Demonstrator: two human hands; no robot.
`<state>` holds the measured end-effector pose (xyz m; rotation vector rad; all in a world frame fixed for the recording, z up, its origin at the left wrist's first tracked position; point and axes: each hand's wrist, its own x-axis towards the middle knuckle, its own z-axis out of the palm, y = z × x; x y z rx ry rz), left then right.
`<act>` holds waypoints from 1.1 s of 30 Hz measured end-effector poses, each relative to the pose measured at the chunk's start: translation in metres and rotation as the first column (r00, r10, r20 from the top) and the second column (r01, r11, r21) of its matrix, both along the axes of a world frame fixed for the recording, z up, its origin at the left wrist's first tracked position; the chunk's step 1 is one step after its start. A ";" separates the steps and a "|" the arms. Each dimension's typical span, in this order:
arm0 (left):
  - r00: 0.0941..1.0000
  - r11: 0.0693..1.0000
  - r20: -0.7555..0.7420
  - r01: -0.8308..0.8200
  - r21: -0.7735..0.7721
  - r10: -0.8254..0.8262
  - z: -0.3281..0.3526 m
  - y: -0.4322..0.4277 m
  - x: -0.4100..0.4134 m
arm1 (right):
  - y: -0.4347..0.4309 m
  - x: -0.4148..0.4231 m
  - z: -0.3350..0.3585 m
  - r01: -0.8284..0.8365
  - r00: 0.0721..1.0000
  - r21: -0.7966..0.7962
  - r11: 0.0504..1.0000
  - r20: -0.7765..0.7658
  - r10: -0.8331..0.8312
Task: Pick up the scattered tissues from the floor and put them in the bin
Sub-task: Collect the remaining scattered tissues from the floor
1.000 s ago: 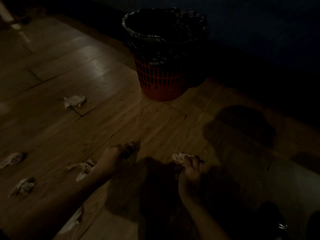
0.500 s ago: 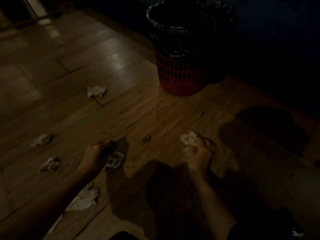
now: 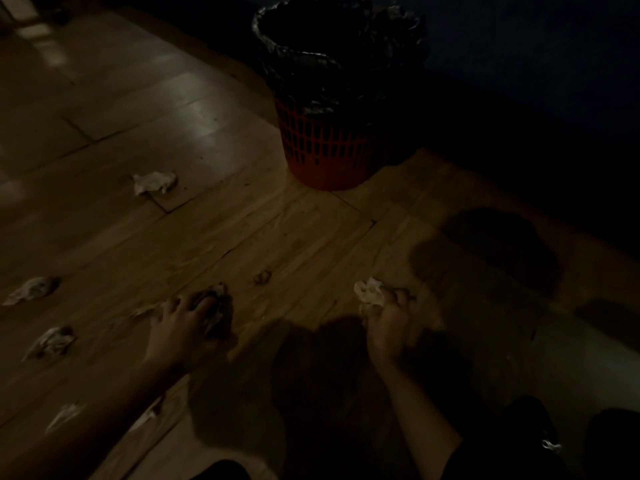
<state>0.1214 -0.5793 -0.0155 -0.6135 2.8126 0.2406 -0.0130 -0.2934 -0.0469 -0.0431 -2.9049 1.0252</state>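
Observation:
The room is dim. A red slotted bin (image 3: pixel 322 150) lined with a black bag stands on the wooden floor at the top centre. My right hand (image 3: pixel 386 327) is closed around a crumpled white tissue (image 3: pixel 370 292), held just above the floor. My left hand (image 3: pixel 187 320) presses down on another tissue (image 3: pixel 216 296) on the floor, fingers curled over it. Loose tissues lie to the left: one far out (image 3: pixel 154 181), one at the left edge (image 3: pixel 33 289), one nearer (image 3: pixel 52 342). Two more (image 3: pixel 65 414) lie beside my left forearm.
A small dark scrap (image 3: pixel 262 277) lies on the floor between my hands. A dark wall runs along the right behind the bin. My shadow covers the floor in front of me, and dark clothing shows at the bottom right.
My left hand has slid right over the tissue by it and curled onto it. My right hand still holds its tissue. The view has shifted slightly, the bin now sitting lower in frame.

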 end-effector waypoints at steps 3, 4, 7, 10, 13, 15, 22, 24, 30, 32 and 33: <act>0.999 0.994 -0.049 -0.006 0.108 0.011 -0.006 -0.011 0.006 | -0.042 -0.004 -0.008 -0.121 0.992 -0.058 0.991 0.021 0.123; 0.997 0.991 -0.076 0.013 0.132 -0.003 -0.006 -0.016 0.009 | -0.061 -0.003 0.000 -0.167 0.984 -0.089 0.982 0.040 0.171; 0.992 0.970 -0.119 -0.021 0.244 0.052 0.002 -0.023 0.013 | -0.116 -0.006 0.020 -0.280 0.950 -0.212 0.936 0.080 0.302; 0.990 0.963 -0.115 -0.045 0.267 0.079 0.007 -0.027 0.016 | -0.159 -0.009 0.030 -0.356 0.907 -0.269 0.895 0.132 0.400; 0.979 0.961 -0.172 -0.058 0.271 0.107 0.009 -0.030 0.021 | -0.177 0.003 0.023 -0.527 0.835 -0.046 0.848 0.156 0.528; 0.961 0.944 -0.217 -0.098 0.316 0.173 0.015 -0.030 0.024 | -0.178 0.017 0.013 -0.603 0.795 0.116 0.790 0.170 0.582; 0.785 0.914 -0.479 -0.277 0.296 0.393 0.042 -0.052 0.043 | -0.211 0.052 0.023 -0.712 0.678 -0.099 0.695 0.162 0.717; 0.757 0.904 -0.494 -0.340 0.259 0.427 0.050 -0.059 0.052 | -0.226 0.075 0.031 -0.766 0.590 -0.223 0.604 0.130 0.797; 0.815 0.888 -0.353 -0.424 0.179 0.460 0.037 -0.066 0.115 | -0.248 0.150 0.020 -0.893 0.373 -0.192 0.407 0.188 0.908; 0.837 0.879 -0.275 -0.433 0.198 0.474 0.023 -0.069 0.137 | -0.244 0.164 0.015 -0.939 0.302 -0.096 0.331 0.231 0.925; 0.848 0.875 -0.228 -0.440 0.202 0.479 0.018 -0.069 0.147 | -0.241 0.170 0.012 -0.955 0.277 -0.042 0.292 0.220 0.935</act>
